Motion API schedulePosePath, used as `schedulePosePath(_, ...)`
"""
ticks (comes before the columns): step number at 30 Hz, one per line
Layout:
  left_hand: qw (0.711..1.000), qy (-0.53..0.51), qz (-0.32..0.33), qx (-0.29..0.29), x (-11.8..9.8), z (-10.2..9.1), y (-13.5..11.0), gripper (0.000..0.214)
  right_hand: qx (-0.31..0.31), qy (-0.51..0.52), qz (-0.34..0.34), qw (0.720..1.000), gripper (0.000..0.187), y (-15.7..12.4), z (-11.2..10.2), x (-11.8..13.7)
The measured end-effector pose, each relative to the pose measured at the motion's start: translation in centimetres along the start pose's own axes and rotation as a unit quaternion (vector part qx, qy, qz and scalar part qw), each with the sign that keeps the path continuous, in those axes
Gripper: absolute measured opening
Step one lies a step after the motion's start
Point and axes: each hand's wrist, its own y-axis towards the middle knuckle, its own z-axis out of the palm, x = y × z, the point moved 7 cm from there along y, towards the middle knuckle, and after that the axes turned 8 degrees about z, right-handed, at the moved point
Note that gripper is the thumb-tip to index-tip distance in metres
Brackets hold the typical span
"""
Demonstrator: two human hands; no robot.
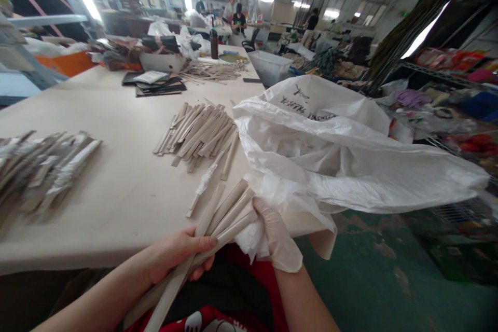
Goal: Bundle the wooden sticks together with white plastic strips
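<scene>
My left hand [177,257], bare, is closed round a fan of long flat beige strips [225,212] that point up and to the right over the table's front edge. My right hand [278,241] wears a thin pale glove and grips crumpled white plastic wrapping [252,238] at the far end of those strips. A large white woven sack [330,150] lies open just beyond my right hand, half on the table and half hanging off its right side.
The beige table [116,187] carries a heap of similar strips [198,132] in the middle, one wrapped strip [206,179] below it, and a blurred pile of wrapped ones [42,171] at the left. Black folders, a box and a dark bottle [213,44] stand farther back. People sit at distant tables.
</scene>
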Motion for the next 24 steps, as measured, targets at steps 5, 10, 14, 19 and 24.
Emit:
schedulePosePath(5, 1.000, 0.002, -0.001, -0.020, 0.0, -0.8, -0.3, 0.038, 0.008, -0.026, -0.021, 0.999, 0.018, -0.3, -0.4, 1.2)
schedulePosePath(10, 1.000, 0.006, -0.001, -0.019, 0.1, -0.6, -0.5, 0.040, -0.013, -0.032, -0.010, 0.999, 0.025, -0.1, -0.6, 1.2)
schedulePosePath(14, 1.000, 0.008, 0.005, -0.017, 0.1, -0.5, -0.7, 0.041, -0.038, -0.031, -0.009, 0.999, 0.028, 0.3, -1.0, 1.1)
schedulePosePath(19, 1.000, 0.006, -0.004, -0.011, 0.7, -0.5, -0.6, 0.041, -0.065, -0.057, -0.051, 0.995, 0.030, 0.4, -1.5, 1.4)
schedulePosePath(24, 1.000, 0.002, -0.007, -0.012, 0.9, -0.4, 0.0, 0.042, -0.105, -0.087, -0.102, 0.985, 0.030, 0.1, -2.1, 1.8)
